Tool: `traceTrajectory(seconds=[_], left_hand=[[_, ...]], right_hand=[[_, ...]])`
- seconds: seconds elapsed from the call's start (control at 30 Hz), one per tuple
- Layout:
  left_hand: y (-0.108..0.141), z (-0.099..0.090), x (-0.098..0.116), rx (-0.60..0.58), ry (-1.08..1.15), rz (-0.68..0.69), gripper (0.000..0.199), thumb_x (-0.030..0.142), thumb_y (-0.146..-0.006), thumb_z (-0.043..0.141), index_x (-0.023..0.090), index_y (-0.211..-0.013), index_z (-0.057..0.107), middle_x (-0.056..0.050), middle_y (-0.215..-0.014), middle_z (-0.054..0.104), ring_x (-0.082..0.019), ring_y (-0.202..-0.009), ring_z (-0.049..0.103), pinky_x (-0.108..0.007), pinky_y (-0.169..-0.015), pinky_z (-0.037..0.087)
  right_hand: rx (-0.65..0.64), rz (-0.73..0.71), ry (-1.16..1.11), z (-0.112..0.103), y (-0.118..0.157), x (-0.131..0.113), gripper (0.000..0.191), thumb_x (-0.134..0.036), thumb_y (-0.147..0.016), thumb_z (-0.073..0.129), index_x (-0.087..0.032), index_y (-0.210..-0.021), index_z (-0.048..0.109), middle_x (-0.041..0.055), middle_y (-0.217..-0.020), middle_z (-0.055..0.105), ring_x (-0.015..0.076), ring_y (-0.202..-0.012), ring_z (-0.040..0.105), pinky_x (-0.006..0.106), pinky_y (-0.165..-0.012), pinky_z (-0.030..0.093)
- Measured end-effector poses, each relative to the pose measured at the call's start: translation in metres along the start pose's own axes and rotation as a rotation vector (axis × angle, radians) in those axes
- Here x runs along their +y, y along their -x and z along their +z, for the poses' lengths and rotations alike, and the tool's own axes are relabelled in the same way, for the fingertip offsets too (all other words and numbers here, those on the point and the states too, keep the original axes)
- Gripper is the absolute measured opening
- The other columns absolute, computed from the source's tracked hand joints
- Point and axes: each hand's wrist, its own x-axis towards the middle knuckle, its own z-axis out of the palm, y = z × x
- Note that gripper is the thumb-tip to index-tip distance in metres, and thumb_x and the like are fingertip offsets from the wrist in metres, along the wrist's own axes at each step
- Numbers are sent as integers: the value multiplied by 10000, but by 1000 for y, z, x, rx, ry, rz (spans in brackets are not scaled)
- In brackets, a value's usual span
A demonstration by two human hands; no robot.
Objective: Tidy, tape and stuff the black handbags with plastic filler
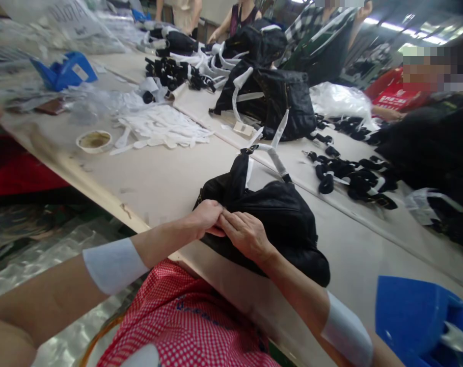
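A black bag [280, 214] lies on the pale table close in front of me, its strap [277, 162] partly wrapped in white and rising at the far side. My left hand [207, 218] is closed over the bag's near left edge. Against it, fingertips touching, is my right hand [245, 232], its fingers pressed together above the bag. Whatever the fingertips pinch between them is too small and hidden to make out.
White strips [162, 127] lie in a pile beyond a tape roll [94, 141]. Another black bag [280, 102] and black strap bundles [353, 178] are farther back. Blue holders stand at far left [69, 71] and near right [418, 321]. Several people stand around the table.
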Motion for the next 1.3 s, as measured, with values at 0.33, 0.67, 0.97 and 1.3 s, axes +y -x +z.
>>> traceTrajectory(seconds=[0.33, 0.67, 0.97, 1.3], left_hand=[[-16, -4, 23, -7, -214, 113, 178, 198, -885, 530, 188, -713, 483, 61, -519, 461, -94, -438, 471, -215, -443, 512], [-9, -24, 7, 10, -383, 486, 214, 319, -909, 510, 218, -725, 465, 60, -545, 421, -91, -464, 365, -204, -434, 270], [-7, -29, 11, 36, -638, 540, 266, 335, -931, 448, 226, -689, 432, 53, -555, 414, -130, -518, 381, -256, -525, 278], [26, -32, 11, -34, -742, 600, 287, 344, -957, 460, 212, -707, 510, 41, -573, 484, -133, -560, 436, -261, -588, 335]], right_hand=[[-95, 101, -151, 1, -9, 15, 267, -77, -969, 468, -149, -1033, 716, 101, -1136, 751, 175, -843, 674, 304, -740, 502], [-633, -32, -552, 2, -68, 105, 572, -287, -901, 665, -225, -1447, 511, 106, -1466, 559, 298, -1450, 388, 590, -1187, 235], [-744, -83, -613, 12, -80, 111, 119, -236, -872, 706, -163, -959, 743, 52, -912, 735, 189, -907, 664, 327, -880, 447], [-576, 406, -1222, -4, -29, 68, 286, -378, -929, 591, -152, -1025, 738, 22, -930, 733, 173, -868, 662, 262, -808, 492]])
